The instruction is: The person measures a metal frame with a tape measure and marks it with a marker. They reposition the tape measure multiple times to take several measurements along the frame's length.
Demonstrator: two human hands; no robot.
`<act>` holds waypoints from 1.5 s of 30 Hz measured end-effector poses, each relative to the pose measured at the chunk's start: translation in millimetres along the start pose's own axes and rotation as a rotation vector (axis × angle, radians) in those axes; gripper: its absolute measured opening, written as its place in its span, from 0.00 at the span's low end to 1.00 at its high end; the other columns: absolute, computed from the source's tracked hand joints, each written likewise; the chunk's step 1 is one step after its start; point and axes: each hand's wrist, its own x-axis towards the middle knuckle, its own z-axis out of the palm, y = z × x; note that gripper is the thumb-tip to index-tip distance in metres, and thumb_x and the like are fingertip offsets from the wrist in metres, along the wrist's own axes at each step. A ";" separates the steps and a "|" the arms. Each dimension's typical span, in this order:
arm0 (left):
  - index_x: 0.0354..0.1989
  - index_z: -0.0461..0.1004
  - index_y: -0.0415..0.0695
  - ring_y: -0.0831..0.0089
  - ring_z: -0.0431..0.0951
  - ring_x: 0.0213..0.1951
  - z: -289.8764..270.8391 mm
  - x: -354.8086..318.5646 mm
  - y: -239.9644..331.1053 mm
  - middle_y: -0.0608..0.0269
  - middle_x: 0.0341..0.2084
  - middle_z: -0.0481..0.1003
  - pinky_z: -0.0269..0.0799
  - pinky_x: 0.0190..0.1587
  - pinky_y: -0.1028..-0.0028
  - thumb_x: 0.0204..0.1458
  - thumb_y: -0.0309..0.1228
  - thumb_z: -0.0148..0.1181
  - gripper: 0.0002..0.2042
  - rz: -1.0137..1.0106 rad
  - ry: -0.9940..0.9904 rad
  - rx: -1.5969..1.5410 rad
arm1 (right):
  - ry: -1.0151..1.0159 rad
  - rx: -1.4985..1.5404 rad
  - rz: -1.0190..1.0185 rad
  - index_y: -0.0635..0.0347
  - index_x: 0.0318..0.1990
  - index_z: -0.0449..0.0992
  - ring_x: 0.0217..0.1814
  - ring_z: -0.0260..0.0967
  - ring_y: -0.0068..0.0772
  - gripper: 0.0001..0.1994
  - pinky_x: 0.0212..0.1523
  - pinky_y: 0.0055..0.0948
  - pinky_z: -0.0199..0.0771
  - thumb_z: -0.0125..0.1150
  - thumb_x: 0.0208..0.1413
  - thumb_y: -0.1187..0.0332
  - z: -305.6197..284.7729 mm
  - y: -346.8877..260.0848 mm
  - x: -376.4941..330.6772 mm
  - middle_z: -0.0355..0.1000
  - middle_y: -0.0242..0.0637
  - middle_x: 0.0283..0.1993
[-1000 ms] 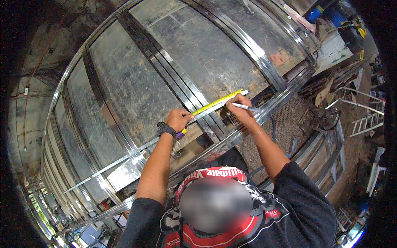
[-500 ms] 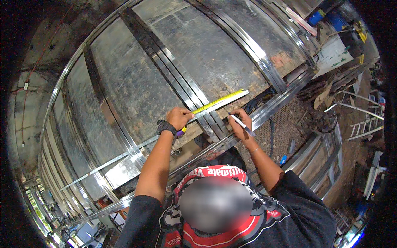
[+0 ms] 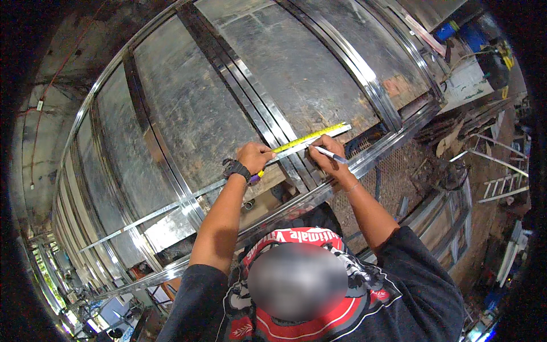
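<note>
- Fingers of the right hand (image 3: 326, 155) pinch a slim white marker (image 3: 329, 153) with a dark tip, its point set against the edge of the yellow tape measure blade (image 3: 310, 138).
- Fingers of the left hand (image 3: 254, 158) curl down onto the near end of the blade, pressing it flat on a thin metal strip (image 3: 171, 204); a purple-and-yellow object shows under the palm, too covered to identify.
- The blade is a narrow, flat yellow band lying along the strip, between the two hands and running past the right one.
- A dark wristwatch (image 3: 235, 169) circles the left wrist; a thin bracelet sits on the right wrist.
- The strip is dull, bright steel, long and straight, crossing a curved frame of steel channels (image 3: 250, 108) backed by grey, streaked sheet panels (image 3: 188, 108).
- The fisheye rim bends every channel; the strip's far left end fades into clutter.
- The person's head and red-patterned cloth (image 3: 296, 236) hide the lower frame.
- Debris at right is too small to make out.
</note>
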 end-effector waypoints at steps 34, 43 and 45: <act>0.40 0.90 0.52 0.60 0.86 0.35 6.2 2.5 -4.3 0.57 0.33 0.86 0.79 0.41 0.61 0.52 0.46 0.72 0.14 0.046 0.039 0.049 | -0.029 0.052 0.059 0.62 0.34 0.76 0.30 0.75 0.40 0.10 0.34 0.37 0.75 0.71 0.55 0.66 17.9 -5.7 1.2 0.75 0.44 0.29; 0.39 0.90 0.52 0.61 0.86 0.34 7.0 2.5 -5.9 0.57 0.32 0.86 0.79 0.40 0.62 0.52 0.46 0.72 0.14 0.024 0.033 0.016 | -0.073 -0.062 -0.085 0.61 0.36 0.76 0.32 0.77 0.47 0.09 0.36 0.40 0.77 0.70 0.57 0.67 14.9 -9.6 3.6 0.76 0.46 0.32; 0.40 0.90 0.51 0.61 0.86 0.34 5.6 0.8 -4.0 0.57 0.32 0.86 0.79 0.40 0.62 0.52 0.46 0.72 0.14 0.036 0.041 0.016 | -0.064 -0.066 -0.077 0.61 0.35 0.76 0.32 0.77 0.48 0.09 0.36 0.40 0.76 0.69 0.57 0.67 17.2 -8.5 2.9 0.76 0.46 0.31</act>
